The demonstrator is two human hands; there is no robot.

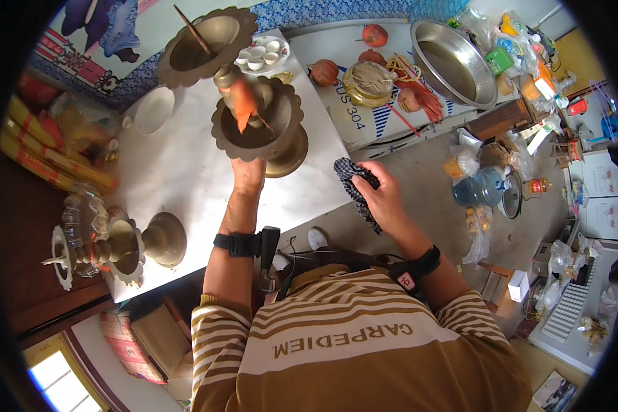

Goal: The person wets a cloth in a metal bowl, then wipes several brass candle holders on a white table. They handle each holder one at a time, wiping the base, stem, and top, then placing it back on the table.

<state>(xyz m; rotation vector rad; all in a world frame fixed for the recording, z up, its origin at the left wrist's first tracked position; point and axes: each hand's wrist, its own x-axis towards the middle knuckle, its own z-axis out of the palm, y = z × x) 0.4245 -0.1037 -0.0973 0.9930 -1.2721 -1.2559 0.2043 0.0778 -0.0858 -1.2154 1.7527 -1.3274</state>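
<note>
A tall brass candlestick [257,113] with scalloped dishes stands on the white-covered table [185,170]. A thin stick rises from its upper dish, and an orange-red cloth or paper piece [243,105] is about its stem. My left hand [250,172] is at the underside of the lower dish; its fingers are hidden behind the dish, so its grip cannot be made out. My right hand [383,193] holds a crumpled dark checked cloth [358,190] beyond the table's right edge, apart from the candlestick. A similar candlestick [118,246] stands at the table's left end.
White cups [256,63] on a floral plate and an empty oval dish [154,110] are on the table. Behind right are pomegranates [324,72], a glass jar [369,85], red incense sticks [427,100] and a steel basin [453,64]. A water jug [478,188] stands on the floor.
</note>
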